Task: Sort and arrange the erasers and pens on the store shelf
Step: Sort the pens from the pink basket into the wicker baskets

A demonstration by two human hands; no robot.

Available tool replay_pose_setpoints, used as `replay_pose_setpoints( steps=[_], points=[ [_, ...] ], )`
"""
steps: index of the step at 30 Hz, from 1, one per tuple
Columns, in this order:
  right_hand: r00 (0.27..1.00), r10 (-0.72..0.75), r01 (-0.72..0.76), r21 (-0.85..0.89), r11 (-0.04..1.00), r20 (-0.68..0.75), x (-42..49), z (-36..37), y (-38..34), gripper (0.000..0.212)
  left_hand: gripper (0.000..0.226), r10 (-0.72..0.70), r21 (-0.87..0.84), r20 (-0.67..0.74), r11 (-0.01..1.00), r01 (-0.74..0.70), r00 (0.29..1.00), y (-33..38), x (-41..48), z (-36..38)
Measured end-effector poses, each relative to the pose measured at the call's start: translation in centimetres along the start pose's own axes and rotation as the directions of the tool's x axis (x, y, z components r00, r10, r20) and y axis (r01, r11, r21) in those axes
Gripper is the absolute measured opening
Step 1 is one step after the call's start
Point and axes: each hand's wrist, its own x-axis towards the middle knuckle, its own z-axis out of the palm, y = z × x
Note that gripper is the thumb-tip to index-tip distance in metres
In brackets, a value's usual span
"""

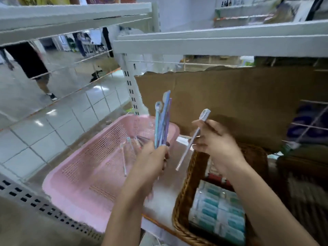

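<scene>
Pens, slim pastel blue and purple ones with rounded caps [162, 119], stand bunched upright in my left hand [152, 157]. Its fingers curl round their lower ends, so the caps fan out above the grip as one gathered lot. My right hand [214, 144] pinches a single pale lilac-white pen [184, 157] near its middle, tilted with the cap up. It is just beside the bunch and not touching it, and I judge it is meant to join them next.

Beneath and beyond the left grip sits a pink perforated plastic tray [79, 174] with a few loose pens [124, 157] lying in it. Under the right grip, a brown woven wicker basket [186, 183] holds teal-and-white packets [218, 210]. These are probably the erasers, kept apart from the pens. Behind both grips, a torn brown cardboard sheet [230, 96] backs the shelf.
</scene>
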Motion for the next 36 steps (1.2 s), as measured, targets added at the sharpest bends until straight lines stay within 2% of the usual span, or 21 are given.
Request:
replay_pose_setpoints(
  steps=[4, 7, 12, 15, 19, 22, 24, 27, 30, 32, 34, 36],
  points=[
    [0.993, 0.041, -0.029, 0.112, 0.993, -0.11, -3.2, -6.2, 0.0, 0.011, 0.021, 0.053, -0.07, 0.144, 0.997, -0.043, 0.988, 0.5, -2.3, 6.4],
    [0.978, 0.07, -0.048, 0.113, 0.992, -0.194, -5.5, -11.2, -0.2, 0.013, 0.029, 0.034, -0.081, 0.233, 0.997, -0.015, 0.972, 0.4, -4.2, 11.5],
    [0.951, 0.002, 0.012, 0.045, 0.999, -0.308, -9.4, -19.2, -0.3, 0.015, 0.023, -0.027, -0.093, 0.362, 0.994, 0.064, 0.932, 0.6, -8.1, 19.6],
    [0.904, -0.039, 0.078, 0.075, 0.994, -0.425, -11.1, -23.2, -0.4, 0.008, 0.029, 0.0, -0.065, 0.437, 0.997, 0.032, 0.899, 0.5, -10.3, 23.8],
    [0.847, -0.094, 0.109, -0.001, 0.994, -0.523, -12.9, -27.6, -0.6, 0.012, 0.029, 0.014, -0.046, 0.523, 0.999, 0.011, 0.852, 0.7, -13.0, 28.6],
    [0.825, -0.16, 0.092, -0.151, 0.984, -0.541, -14.5, -30.2, -0.3, 0.017, 0.023, 0.092, 0.008, 0.502, 0.994, -0.11, 0.86, 0.7, -14.5, 32.1],
    [0.841, -0.165, 0.042, -0.242, 0.969, -0.515, -15.5, -31.9, 0.0, 0.015, 0.022, 0.134, 0.041, 0.473, 0.984, -0.174, 0.871, 0.6, -15.2, 34.2],
    [0.855, -0.082, -0.013, -0.18, 0.984, -0.512, -16.9, -34.1, 0.0, 0.024, 0.024, 0.119, 0.115, 0.466, 0.974, -0.194, 0.877, 0.4, -15.9, 36.8],
    [0.802, -0.017, -0.1, -0.163, 0.981, -0.597, -17.4, -37.9, -0.5, 0.025, 0.027, 0.055, 0.108, 0.503, 0.986, -0.126, 0.862, 0.4, -16.7, 38.2],
    [0.765, -0.031, -0.214, -0.299, 0.93, -0.643, -17.2, -41.1, -0.6, 0.024, 0.03, 0.021, 0.094, 0.525, 0.992, -0.082, 0.851, 0.8, -17.3, 38.9],
    [0.76, -0.088, -0.36, -0.53, 0.768, -0.644, -16.9, -43.8, -0.3, 0.025, 0.029, -0.028, 0.069, 0.568, 0.998, -0.014, 0.823, 1.5, -17.9, 39.4],
    [0.777, -0.124, -0.43, -0.664, 0.612, -0.617, -16.5, -44.8, 0.2, 0.019, 0.022, -0.087, 0.028, 0.614, 0.996, 0.089, 0.784, 2.2, -18.1, 39.8]
  ],
)
